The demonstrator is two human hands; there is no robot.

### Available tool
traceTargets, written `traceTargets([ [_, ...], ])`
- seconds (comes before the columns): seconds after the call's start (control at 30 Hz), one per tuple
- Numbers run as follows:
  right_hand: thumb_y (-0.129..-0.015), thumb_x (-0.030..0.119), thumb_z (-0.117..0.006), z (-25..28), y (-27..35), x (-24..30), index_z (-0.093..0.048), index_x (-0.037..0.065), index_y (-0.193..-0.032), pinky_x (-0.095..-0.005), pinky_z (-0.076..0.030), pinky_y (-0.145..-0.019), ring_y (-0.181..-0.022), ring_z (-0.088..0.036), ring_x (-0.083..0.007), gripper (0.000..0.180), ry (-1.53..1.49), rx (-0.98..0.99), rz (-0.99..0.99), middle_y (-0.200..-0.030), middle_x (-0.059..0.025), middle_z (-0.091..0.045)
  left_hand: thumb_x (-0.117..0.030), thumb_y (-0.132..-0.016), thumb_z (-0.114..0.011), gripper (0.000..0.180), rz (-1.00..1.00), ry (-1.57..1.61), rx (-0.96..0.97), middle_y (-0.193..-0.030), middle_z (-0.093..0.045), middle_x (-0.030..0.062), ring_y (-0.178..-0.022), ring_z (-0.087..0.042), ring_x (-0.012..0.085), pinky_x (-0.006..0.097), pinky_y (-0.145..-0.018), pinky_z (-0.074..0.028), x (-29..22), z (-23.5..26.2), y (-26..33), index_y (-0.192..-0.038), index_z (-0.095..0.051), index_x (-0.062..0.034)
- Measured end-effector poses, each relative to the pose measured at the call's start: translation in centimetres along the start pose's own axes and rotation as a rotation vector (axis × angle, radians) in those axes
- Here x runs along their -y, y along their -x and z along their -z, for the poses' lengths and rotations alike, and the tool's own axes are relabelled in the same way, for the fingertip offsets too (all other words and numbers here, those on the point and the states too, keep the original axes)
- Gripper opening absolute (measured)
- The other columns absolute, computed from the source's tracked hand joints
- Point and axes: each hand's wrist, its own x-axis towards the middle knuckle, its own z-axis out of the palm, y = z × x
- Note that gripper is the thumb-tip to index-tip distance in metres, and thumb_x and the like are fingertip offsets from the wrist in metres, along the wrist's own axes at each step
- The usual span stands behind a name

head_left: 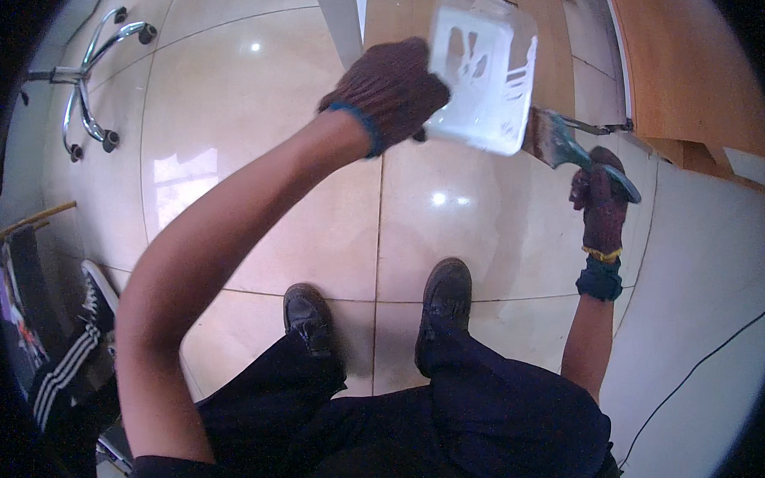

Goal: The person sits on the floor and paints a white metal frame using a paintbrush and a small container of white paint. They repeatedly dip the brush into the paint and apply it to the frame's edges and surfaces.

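Two grips are closed: the tray (501,138), smeared with white, is held up above the floor (252,117) by the gloved left hand (390,87) at its left side, and the brush (571,151) is clamped by its handle in the gloved right hand (600,189). Whether the tray is touched by the bristles cannot be told. The tray is judged light, thin and slightly flexible, slippery wherever the coating is wet; it is best held by its outer wall. The brush is probably stiff in the handle and soft at the tip. Reach to the right may be limited by a wooden panel (688,68). Well apart, a chair base (82,72) and another person's shoe (98,291) are seen at left.
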Motion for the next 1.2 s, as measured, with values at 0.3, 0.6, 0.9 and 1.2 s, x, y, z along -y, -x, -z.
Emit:
traceTargets([
  [0.3,-0.085,0.012,-0.065,-5.5,-3.7,1.5,-0.063,0.008,-0.109,-0.0250,-0.051,-0.064,-0.074,-0.061,-0.0114,0.024,0.195,0.481,0.004,-0.090,-0.0033,-0.066,-0.017,-0.087,-0.052,0.022,0.778,0.391,0.396,-0.064,-0.062,0.0200,-0.055,-0.067,0.0256,0.035,-0.051,-0.054,-0.8,5.8,11.4,-0.086,-0.046,0.0045],
  [0.6,-0.083,0.012,-0.067,-3.9,-3.9,1.7,-0.063,0.008,-0.109,-0.0319,-0.052,-0.079,-0.090,-0.067,-0.0205,0.027,0.760,0.298,0.473,-0.098,-0.0090,-0.069,-0.015,-0.087,-0.050,0.017,0.931,0.395,0.469,-0.059,-0.058,0.0141,-0.049,-0.064,0.0243,0.034,-0.046,-0.053,-0.5,5.9,18.1,-0.088,-0.044,0.0016],
  [0.9,-0.080,0.014,-0.068,-9.9,-3.0,2.3,-0.064,0.012,-0.107,-0.0336,-0.052,-0.079,-0.091,-0.066,-0.0256,0.027,0.569,0.520,0.694,-0.100,-0.0079,-0.068,-0.013,-0.087,-0.052,0.015,0.981,0.478,0.416,-0.059,-0.058,0.0129,-0.049,-0.064,0.0202,0.032,-0.044,-0.052,-0.2,6.0,18.9,-0.087,-0.044,-0.0004],
  [1.2,-0.082,0.023,-0.066,-10.7,-3.4,1.4,-0.065,0.019,-0.106,-0.0360,-0.053,-0.072,-0.084,-0.066,-0.0287,0.025,0.836,0.422,0.695,-0.097,-0.0107,-0.068,-0.020,-0.088,-0.052,0.023,1.013,0.506,0.525,-0.066,-0.061,0.0189,-0.059,-0.067,0.0239,0.034,-0.053,-0.054,0.0,5.5,19.0,-0.085,-0.047,0.0018],
])
